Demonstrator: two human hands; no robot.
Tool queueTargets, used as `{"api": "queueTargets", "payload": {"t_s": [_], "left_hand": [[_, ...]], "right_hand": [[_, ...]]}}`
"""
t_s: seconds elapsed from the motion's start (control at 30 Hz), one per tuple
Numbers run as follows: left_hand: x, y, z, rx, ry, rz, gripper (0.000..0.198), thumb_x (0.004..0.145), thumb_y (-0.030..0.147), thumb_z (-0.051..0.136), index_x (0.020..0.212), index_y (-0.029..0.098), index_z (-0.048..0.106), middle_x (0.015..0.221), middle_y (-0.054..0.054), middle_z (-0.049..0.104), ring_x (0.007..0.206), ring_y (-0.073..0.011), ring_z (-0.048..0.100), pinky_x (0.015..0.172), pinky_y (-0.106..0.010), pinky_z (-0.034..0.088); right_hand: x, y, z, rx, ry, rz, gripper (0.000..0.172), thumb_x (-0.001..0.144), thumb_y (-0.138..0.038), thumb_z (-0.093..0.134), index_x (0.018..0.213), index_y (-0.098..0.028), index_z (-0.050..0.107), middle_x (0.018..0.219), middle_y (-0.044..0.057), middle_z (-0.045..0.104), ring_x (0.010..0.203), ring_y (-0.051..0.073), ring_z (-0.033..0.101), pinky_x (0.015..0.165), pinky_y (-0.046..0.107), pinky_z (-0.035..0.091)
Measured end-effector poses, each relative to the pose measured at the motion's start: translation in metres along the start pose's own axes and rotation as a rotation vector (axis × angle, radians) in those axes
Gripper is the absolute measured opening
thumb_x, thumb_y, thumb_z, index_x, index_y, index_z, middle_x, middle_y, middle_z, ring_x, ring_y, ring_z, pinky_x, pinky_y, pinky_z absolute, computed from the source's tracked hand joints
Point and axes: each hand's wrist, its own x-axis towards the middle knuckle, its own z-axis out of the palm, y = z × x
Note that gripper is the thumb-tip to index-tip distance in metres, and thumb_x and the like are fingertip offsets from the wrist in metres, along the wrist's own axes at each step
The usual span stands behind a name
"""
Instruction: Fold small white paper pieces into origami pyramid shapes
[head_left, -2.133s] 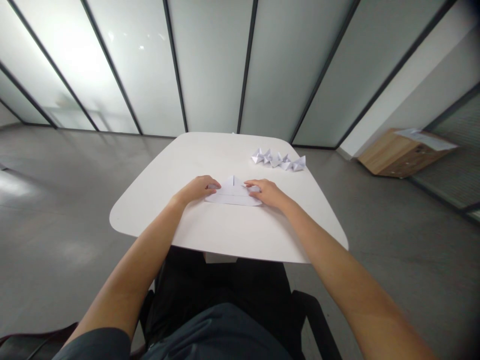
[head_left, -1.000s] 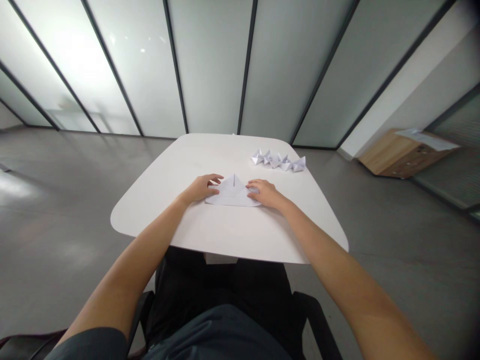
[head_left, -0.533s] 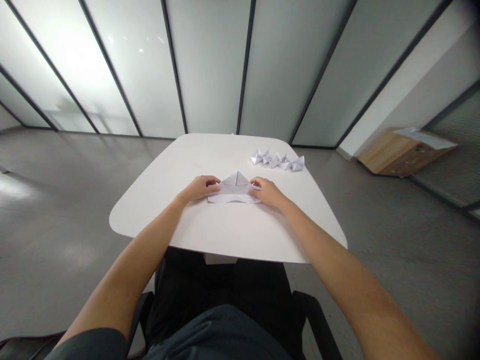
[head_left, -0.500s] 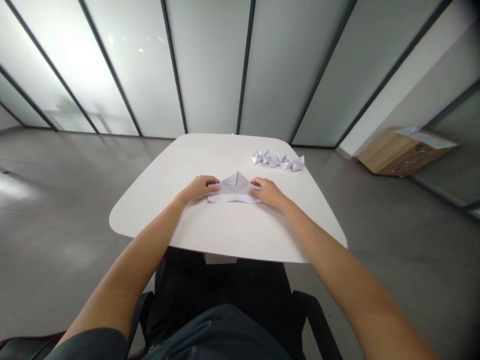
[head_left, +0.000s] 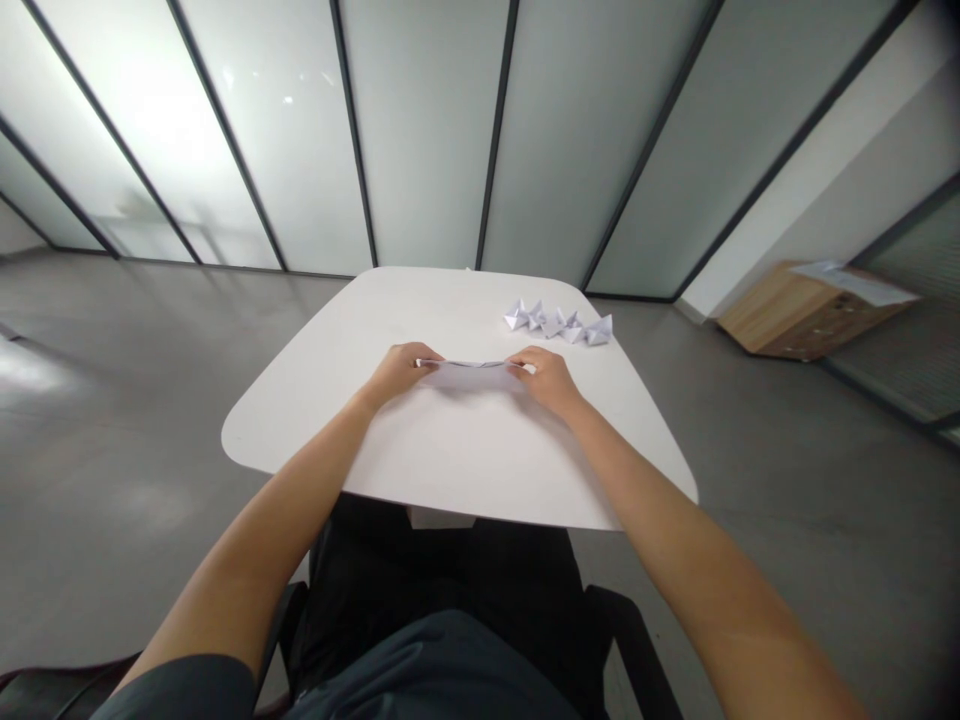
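**White counter, folded paper pinched at both ends**

On the white counter (head_left: pixel 300 425), the left hand (head_left: pixel 397 372) closes its fingers narrowly on one end of the folded paper (head_left: pixel 472 375), a slim band held between the hands. The right hand (head_left: pixel 547 378) pinches the other end. Just beyond, small origami boats (head_left: pixel 559 322) stand in a row.

This looks like a modern office or meeting room: frosted glass walls (head_left: pixel 420 130) in dark metal frames line one side, above a smooth grey concrete floor (head_left: pixel 112 430). There is a rounded white table (head_left: pixel 315 420) and a low wooden cabinet (head_left: pixel 802 325) with papers (head_left: pixel 855 281) on top.
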Motion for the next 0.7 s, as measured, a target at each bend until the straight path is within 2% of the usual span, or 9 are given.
{"api": "queueTargets", "payload": {"t_s": [0.1,0.23,0.33,0.5,0.7], "left_hand": [[-0.001,0.006,-0.002,-0.026,0.083,0.082,0.024,0.09,0.023,0.061,0.103,0.023,0.082,0.106,-0.006,0.078,0.09,-0.0169,0.07,0.081,-0.029,0.055],[-0.002,0.008,-0.003,0.016,0.119,0.112,0.022,0.09,0.021,0.063,0.1,0.024,0.082,0.111,-0.006,0.078,0.104,-0.0196,0.071,0.097,-0.035,0.055],[-0.002,0.004,-0.002,0.071,0.039,0.11,0.023,0.087,0.016,0.063,0.097,0.024,0.081,0.111,-0.004,0.079,0.107,-0.0194,0.071,0.102,-0.036,0.054],[-0.003,0.001,-0.002,0.24,-0.175,0.057,0.029,0.082,0.01,0.059,0.098,0.023,0.08,0.104,-0.003,0.079,0.1,-0.0202,0.072,0.098,-0.034,0.053],[-0.008,0.015,0.0,0.405,-0.26,0.131,0.043,0.089,0.019,0.054,0.127,0.028,0.073,0.115,-0.008,0.071,0.101,-0.0218,0.068,0.095,-0.035,0.052]], "right_hand": [[0.0,-0.005,-0.004,-0.069,0.017,-0.033,0.02,0.096,-0.023,0.062,0.102,-0.023,0.081,0.103,0.007,0.075,0.103,0.024,0.066,0.098,0.038,0.048],[0.001,-0.005,-0.005,-0.168,-0.004,-0.037,0.024,0.097,-0.021,0.06,0.106,-0.026,0.082,0.109,0.007,0.075,0.106,0.026,0.064,0.103,0.041,0.046],[0.002,-0.001,-0.002,-0.213,-0.076,-0.056,0.026,0.094,-0.015,0.061,0.105,-0.025,0.082,0.107,0.007,0.075,0.105,0.026,0.064,0.101,0.04,0.046],[-0.001,0.003,0.003,-0.243,-0.245,-0.095,0.033,0.086,-0.004,0.06,0.103,-0.021,0.082,0.105,0.006,0.076,0.105,0.024,0.065,0.1,0.035,0.046],[-0.005,-0.007,0.007,-0.286,-0.327,-0.116,0.046,0.086,-0.002,0.056,0.121,-0.023,0.077,0.11,0.007,0.07,0.104,0.022,0.063,0.098,0.032,0.046]]}}
